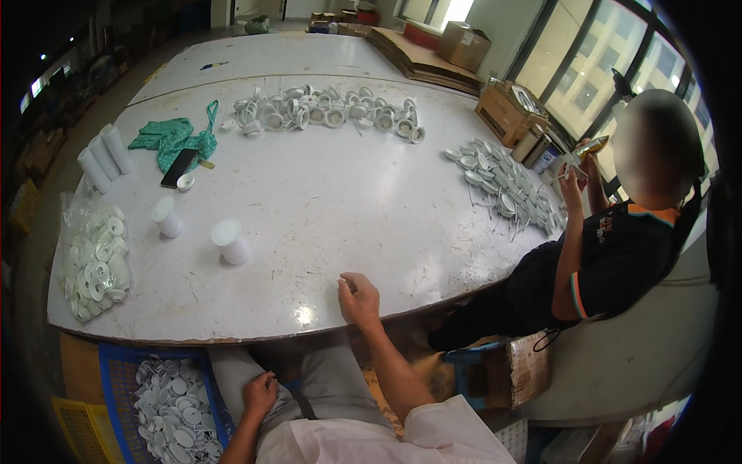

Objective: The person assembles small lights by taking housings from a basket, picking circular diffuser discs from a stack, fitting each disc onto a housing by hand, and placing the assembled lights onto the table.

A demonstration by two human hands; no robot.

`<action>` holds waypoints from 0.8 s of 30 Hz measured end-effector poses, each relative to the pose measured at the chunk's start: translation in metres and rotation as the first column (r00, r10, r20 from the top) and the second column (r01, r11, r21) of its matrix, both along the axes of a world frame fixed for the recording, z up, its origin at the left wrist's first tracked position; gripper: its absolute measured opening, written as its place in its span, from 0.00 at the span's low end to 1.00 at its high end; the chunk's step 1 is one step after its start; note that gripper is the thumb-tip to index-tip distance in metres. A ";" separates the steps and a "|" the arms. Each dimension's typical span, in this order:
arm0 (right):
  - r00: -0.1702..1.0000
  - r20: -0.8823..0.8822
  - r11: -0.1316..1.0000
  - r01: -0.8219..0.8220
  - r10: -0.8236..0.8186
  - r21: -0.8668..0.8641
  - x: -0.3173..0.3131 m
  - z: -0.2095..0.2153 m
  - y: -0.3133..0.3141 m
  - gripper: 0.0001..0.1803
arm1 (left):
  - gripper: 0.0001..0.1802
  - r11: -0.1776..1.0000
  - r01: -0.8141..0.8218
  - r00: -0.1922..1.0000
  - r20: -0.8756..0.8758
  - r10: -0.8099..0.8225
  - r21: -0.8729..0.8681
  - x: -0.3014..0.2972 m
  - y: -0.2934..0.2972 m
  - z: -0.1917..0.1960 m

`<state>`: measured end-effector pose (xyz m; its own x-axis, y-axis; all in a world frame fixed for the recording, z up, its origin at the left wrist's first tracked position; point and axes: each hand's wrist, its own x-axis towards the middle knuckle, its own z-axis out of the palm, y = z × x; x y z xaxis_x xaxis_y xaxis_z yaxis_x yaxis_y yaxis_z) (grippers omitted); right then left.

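Well, I see a broad white-topped bench (332,185), with a blue plastic mesh basket (120,394) by its near edge. The bare right grip (359,298) is at that edge, fingers curled together; the bare left grip (260,393) lies over the lap, fingers bent. I can't tell whether either holds anything. A white, flat-topped cylinder (231,243) stands on the bench, left of the right grip. Small white round-headed pieces (182,417) fill the basket.
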<state>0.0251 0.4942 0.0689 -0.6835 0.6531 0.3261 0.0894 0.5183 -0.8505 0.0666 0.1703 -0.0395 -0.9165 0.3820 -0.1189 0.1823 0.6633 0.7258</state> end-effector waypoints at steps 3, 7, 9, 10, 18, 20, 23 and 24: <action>1.000 -0.004 1.000 0.001 -0.002 -0.007 -0.001 -0.002 0.002 0.09 | 0.12 1.000 -0.002 1.000 -0.016 0.002 0.018 0.000 0.002 0.001; 1.000 -0.022 1.000 0.001 -0.001 -0.006 -0.002 -0.005 0.003 0.08 | 0.12 1.000 -0.017 1.000 0.025 0.017 0.016 0.001 0.003 0.007; 1.000 -0.022 1.000 -0.001 0.001 0.005 -0.002 -0.006 0.002 0.08 | 0.12 1.000 -0.021 0.999 0.030 0.021 0.007 0.002 0.000 0.004; 1.000 -0.024 1.000 -0.004 0.005 0.014 -0.001 -0.006 0.002 0.08 | 0.12 1.000 -0.028 0.999 0.033 0.028 -0.005 0.003 0.000 0.003; 0.996 -0.072 0.997 -0.041 0.046 0.067 -0.001 -0.006 0.000 0.09 | 0.12 1.000 -0.010 0.999 -0.034 0.011 0.026 0.013 -0.003 0.007; 0.993 -0.112 0.993 -0.035 0.047 0.109 -0.001 -0.017 0.006 0.08 | 0.12 1.000 0.004 1.000 -0.023 -0.004 0.015 0.013 0.002 0.018; 0.998 -0.032 0.998 -0.062 0.061 -0.028 -0.001 -0.023 0.012 0.08 | 0.12 0.995 0.000 1.000 0.005 -0.001 0.097 0.009 0.008 0.013; 0.996 -0.046 0.996 -0.074 0.072 -0.049 -0.002 -0.024 0.013 0.08 | 0.12 0.996 0.011 0.998 0.058 -0.016 0.087 0.006 0.011 0.016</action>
<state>0.0231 0.5076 0.0450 -0.7154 0.6186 0.3249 0.0148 0.4784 -0.8780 0.0730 0.1818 -0.0239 -0.9036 0.4055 -0.1382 0.1462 0.5952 0.7902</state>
